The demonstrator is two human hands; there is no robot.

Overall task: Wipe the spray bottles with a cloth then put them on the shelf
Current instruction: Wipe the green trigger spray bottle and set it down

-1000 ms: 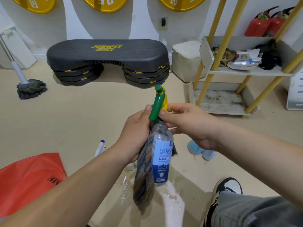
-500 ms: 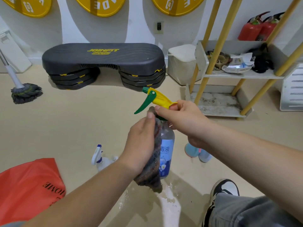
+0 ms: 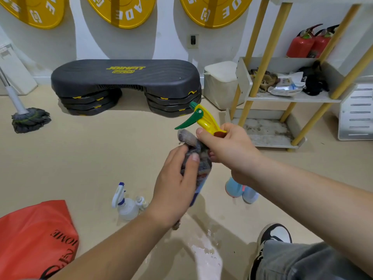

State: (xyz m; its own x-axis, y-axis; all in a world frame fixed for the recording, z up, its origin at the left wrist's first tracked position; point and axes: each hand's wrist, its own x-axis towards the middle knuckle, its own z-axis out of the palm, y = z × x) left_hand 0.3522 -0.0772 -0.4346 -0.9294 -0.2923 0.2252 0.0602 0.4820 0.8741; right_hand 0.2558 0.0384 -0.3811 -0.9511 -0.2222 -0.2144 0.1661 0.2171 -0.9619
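Note:
My right hand [image 3: 228,150] grips the neck of a clear spray bottle with a yellow and green trigger head [image 3: 201,118], held tilted above the floor. My left hand [image 3: 175,184] wraps a grey cloth [image 3: 188,142] round the bottle's body, and only a strip of the blue label [image 3: 201,183] shows. A second spray bottle with a white and blue head [image 3: 125,203] stands on the floor to the left. Light blue bottles [image 3: 240,188] lie on the floor behind my right forearm. The shelf [image 3: 292,97] with yellow posts stands at the right.
The shelf's middle board holds rags, a wipes packet and a black item; its bottom board [image 3: 266,134] is stained. A black step platform [image 3: 125,81], a mop [image 3: 28,118], a red bag [image 3: 34,239] and a wet patch [image 3: 203,253] are on the floor. My shoe [image 3: 272,239] is lower right.
The bottle has turned and tilted so its trigger head points up and left. My left hand slid the cloth down over the bottle's body, covering most of the label.

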